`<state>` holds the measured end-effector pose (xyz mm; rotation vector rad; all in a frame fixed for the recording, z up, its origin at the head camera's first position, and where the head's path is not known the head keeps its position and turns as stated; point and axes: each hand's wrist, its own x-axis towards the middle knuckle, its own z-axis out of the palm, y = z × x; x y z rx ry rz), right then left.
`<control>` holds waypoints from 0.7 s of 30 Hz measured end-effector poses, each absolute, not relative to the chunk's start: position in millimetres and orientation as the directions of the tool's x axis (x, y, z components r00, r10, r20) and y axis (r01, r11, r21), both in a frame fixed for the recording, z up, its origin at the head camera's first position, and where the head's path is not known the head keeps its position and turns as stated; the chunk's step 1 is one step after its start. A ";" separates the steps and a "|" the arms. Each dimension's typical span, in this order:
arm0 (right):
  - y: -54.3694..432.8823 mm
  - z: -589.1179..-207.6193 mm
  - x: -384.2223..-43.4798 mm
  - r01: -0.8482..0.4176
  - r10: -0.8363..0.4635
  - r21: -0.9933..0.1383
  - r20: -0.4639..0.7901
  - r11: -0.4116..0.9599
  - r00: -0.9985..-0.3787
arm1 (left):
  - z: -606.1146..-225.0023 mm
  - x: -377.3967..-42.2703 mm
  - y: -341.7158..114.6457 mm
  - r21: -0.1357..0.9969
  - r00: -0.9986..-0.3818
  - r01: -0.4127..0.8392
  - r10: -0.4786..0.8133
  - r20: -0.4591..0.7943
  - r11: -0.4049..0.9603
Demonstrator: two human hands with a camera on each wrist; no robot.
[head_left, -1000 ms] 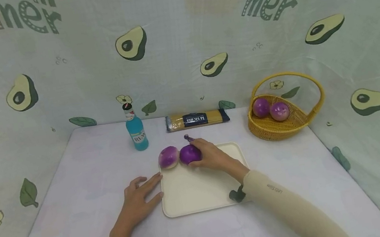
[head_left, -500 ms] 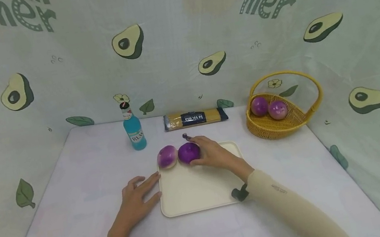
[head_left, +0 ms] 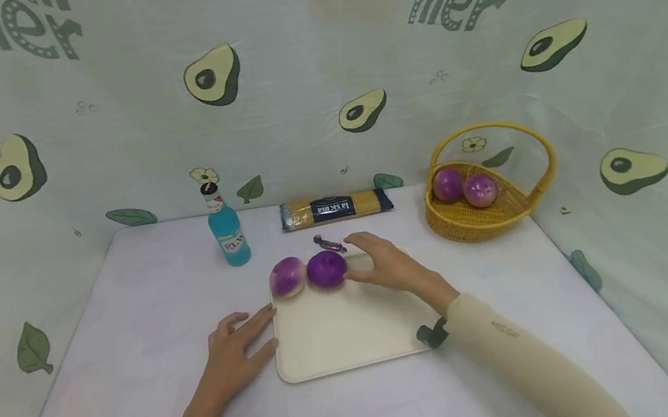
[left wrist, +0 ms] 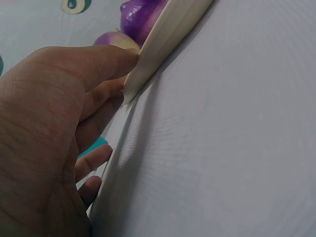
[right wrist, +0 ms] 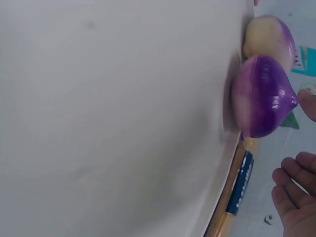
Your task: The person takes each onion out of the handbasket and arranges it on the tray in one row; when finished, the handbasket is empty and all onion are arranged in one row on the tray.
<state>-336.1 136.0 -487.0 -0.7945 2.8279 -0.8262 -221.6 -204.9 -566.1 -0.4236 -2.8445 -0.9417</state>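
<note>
A cream tray (head_left: pixel 347 330) lies on the table with two glossy purple-and-white onions at its far left corner. One is the paler onion (head_left: pixel 287 277); the darker onion (head_left: pixel 327 269) sits beside it. My right hand (head_left: pixel 394 266) is just right of the darker onion, thumb and fingers spread around nothing. In the right wrist view the onion (right wrist: pixel 261 96) shows its pointed tip close to the thumb. My left hand (head_left: pixel 231 352) touches the tray's left edge with its fingertips, and in the left wrist view this hand (left wrist: pixel 49 118) has its fingers along the rim.
Behind the tray lie a small dark wrapped item (head_left: pixel 329 243) and a pasta packet (head_left: pixel 336 209). A blue bottle (head_left: pixel 226 227) stands at the back left. At the back right, a yellow wicker basket (head_left: pixel 471 230) holds two more purple onions (head_left: pixel 480 191).
My right hand has let go of the darker onion and drawn back to the right, uncovering the small wrapped item. The left hand stays at the tray edge.
</note>
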 end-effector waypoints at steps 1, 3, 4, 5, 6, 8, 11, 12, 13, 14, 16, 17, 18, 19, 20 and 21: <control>138.6 -486.4 -336.1 -0.457 -0.504 -0.525 0.060 0.718 -0.861 | -566.4 -221.3 -205.0 0.566 -0.954 0.300 0.226 0.199 0.768; 144.2 -485.5 -336.3 -0.464 -0.506 -0.523 0.071 0.715 -0.860 | -566.9 -220.9 -205.3 0.567 -0.954 0.298 0.224 0.198 0.768; 147.1 -484.9 -336.4 -0.467 -0.507 -0.521 0.074 0.715 -0.859 | -567.0 -220.7 -205.3 0.566 -0.955 0.296 0.224 0.194 0.769; 150.1 -484.2 -336.4 -0.469 -0.507 -0.520 0.078 0.714 -0.858 | -566.9 -220.4 -205.3 0.567 -0.957 0.291 0.222 0.189 0.770; 153.1 -483.4 -336.3 -0.468 -0.504 -0.519 0.080 0.715 -0.860 | -566.9 -220.2 -205.2 0.566 -0.957 0.288 0.222 0.185 0.773; 159.5 -482.0 -336.0 -0.460 -0.492 -0.513 0.080 0.725 -0.867 | -566.8 -219.8 -204.8 0.566 -0.958 0.287 0.222 0.182 0.773; 169.4 -480.1 -336.2 -0.441 -0.472 -0.510 0.076 0.738 -0.878 | -566.6 -219.3 -204.3 0.561 -0.957 0.288 0.222 0.185 0.776; 172.9 -479.6 -336.2 -0.434 -0.464 -0.507 0.074 0.745 -0.883 | -566.6 -219.2 -204.1 0.559 -0.957 0.290 0.223 0.187 0.777; 176.4 -479.1 -336.5 -0.428 -0.458 -0.507 0.073 0.748 -0.886 | -566.6 -219.2 -204.0 0.556 -0.956 0.292 0.223 0.189 0.778; 179.8 -478.7 -336.8 -0.425 -0.453 -0.504 0.073 0.752 -0.889 | -566.4 -219.1 -204.0 0.556 -0.956 0.292 0.223 0.189 0.778; 186.6 -477.7 -337.2 -0.418 -0.444 -0.500 0.072 0.759 -0.893 | -566.5 -219.1 -204.0 0.558 -0.957 0.290 0.222 0.188 0.778; 190.0 -477.2 -337.3 -0.413 -0.438 -0.494 0.071 0.765 -0.896 | -566.6 -219.1 -204.0 0.561 -0.957 0.290 0.222 0.187 0.776; 193.5 -476.7 -337.5 -0.407 -0.431 -0.490 0.068 0.771 -0.900 | -566.7 -219.1 -203.8 0.563 -0.957 0.288 0.222 0.185 0.775; 196.7 -476.1 -337.7 -0.400 -0.424 -0.487 0.065 0.777 -0.903 | -567.1 -219.2 -203.8 0.564 -0.958 0.286 0.221 0.182 0.775; 199.9 -475.8 -337.8 -0.390 -0.416 -0.483 0.059 0.784 -0.908 | -567.6 -219.3 -203.7 0.566 -0.959 0.284 0.220 0.179 0.774; 203.1 -475.4 -337.9 -0.382 -0.408 -0.480 0.054 0.790 -0.911 | -567.9 -219.3 -203.5 0.567 -0.959 0.282 0.221 0.175 0.774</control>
